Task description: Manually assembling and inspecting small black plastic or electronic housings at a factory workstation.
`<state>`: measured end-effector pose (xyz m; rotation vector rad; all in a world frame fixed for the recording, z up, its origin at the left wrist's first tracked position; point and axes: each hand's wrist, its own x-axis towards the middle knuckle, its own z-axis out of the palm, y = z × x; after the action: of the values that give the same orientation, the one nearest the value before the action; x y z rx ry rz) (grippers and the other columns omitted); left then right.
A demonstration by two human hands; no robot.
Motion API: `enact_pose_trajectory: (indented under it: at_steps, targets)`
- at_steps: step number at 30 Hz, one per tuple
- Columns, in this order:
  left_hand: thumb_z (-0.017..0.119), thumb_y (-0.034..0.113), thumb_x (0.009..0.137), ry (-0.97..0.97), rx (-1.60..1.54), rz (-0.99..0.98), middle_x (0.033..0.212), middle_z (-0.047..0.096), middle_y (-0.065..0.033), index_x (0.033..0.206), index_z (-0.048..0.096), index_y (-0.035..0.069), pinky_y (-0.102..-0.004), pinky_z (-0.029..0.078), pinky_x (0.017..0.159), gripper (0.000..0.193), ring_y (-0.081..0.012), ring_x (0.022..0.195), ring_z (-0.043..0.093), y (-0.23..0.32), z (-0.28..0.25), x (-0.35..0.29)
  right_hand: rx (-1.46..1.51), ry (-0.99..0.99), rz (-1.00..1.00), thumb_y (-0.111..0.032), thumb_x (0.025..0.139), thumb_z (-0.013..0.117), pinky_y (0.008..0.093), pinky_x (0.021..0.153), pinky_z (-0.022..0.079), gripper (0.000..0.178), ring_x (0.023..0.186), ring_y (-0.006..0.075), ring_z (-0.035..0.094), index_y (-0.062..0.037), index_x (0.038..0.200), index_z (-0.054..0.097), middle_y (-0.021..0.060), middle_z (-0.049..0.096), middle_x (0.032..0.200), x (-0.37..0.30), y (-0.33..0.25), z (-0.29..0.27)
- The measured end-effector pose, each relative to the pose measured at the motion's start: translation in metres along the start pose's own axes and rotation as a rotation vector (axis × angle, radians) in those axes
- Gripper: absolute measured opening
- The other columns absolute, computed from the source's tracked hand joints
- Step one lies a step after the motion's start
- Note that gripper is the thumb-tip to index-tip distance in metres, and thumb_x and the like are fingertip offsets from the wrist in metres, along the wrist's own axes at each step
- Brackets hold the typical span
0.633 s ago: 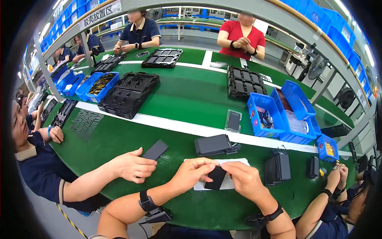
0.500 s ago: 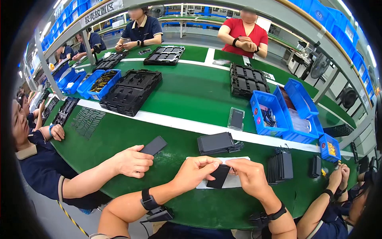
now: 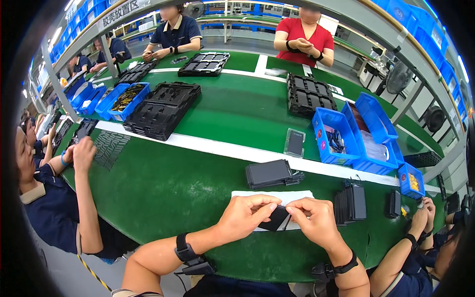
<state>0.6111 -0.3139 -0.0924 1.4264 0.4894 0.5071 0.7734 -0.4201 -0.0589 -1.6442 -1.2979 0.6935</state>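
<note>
Between my hands is a small black rectangular panel, tilted over a white sheet on the green table. My left hand pinches its upper left edge between thumb and fingers. At the upper right edge, my right hand has its thumb and fingertips closed on the panel. A thin dark strip shows under the right thumb; I cannot tell whether it belongs to the panel. Just beyond the sheet lies a stack of black flat panels. More black panels stand upright beside my right hand.
Blue bins with small parts line the right side. Black trays are piled at the far left. A clear case lies past the white line. A co-worker's hand is at the left; another co-worker's hands are at the right.
The left co-worker's hand has drawn back from near my left hand toward the far left, and the panel beside it is gone from there. My fingers have shifted slightly on the panel, which is tilted differently.
</note>
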Motion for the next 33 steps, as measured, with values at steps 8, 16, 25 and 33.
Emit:
enact_pose_trajectory:
  at_steps: [8, 16, 25, 33]
  targets:
    - [0.065, 0.012, 0.085, -0.029, 0.025, 0.128, 0.096, 0.064, -0.0079, 0.119, 0.055, -0.001, -0.0250, 0.051, 0.074, 0.038, -0.0099, 0.084, 0.059, -0.006, -0.001, 0.002, -0.401, 0.104, -0.398, 0.004, 0.074, 0.064, 0.0312, 0.049, 0.045, 0.006, 0.054, 0.0238, 0.058, 0.0004, 0.077, 0.060, 0.0121, 0.059, 0.067, 0.001, -0.008, 0.008]
    - [0.065, 0.021, 0.085, -0.066, 0.089, 0.095, 0.077, 0.065, -0.0049, 0.089, 0.066, -0.001, -0.0234, 0.049, 0.058, 0.022, -0.0072, 0.066, 0.057, 0.001, -0.006, 0.007, -0.394, 0.060, -0.313, 0.007, 0.078, 0.060, 0.0258, 0.052, 0.045, 0.008, 0.058, 0.0153, 0.058, 0.0038, 0.084, 0.061, 0.0095, 0.059, 0.071, -0.003, -0.004, 0.007]
    - [0.066, 0.021, 0.084, -0.111, -0.088, 0.095, 0.081, 0.064, -0.0025, 0.093, 0.066, 0.002, -0.0220, 0.049, 0.056, 0.021, -0.0056, 0.068, 0.056, -0.007, -0.010, 0.010, 0.258, -0.065, 0.088, 0.003, 0.081, 0.062, 0.0230, 0.063, 0.051, 0.009, 0.064, 0.0119, 0.062, 0.0052, 0.090, 0.063, 0.0088, 0.065, 0.076, 0.005, 0.012, -0.004]
    - [0.067, 0.014, 0.077, 0.077, 0.014, 0.279, 0.068, 0.064, -0.0046, 0.082, 0.068, 0.001, -0.0230, 0.042, 0.049, 0.014, -0.0056, 0.057, 0.053, -0.005, -0.004, 0.007, 0.004, 0.032, -0.034, -0.001, 0.084, 0.062, 0.0206, 0.066, 0.048, 0.011, 0.072, 0.0100, 0.061, 0.0060, 0.092, 0.065, 0.0065, 0.064, 0.078, 0.000, 0.014, 0.007]
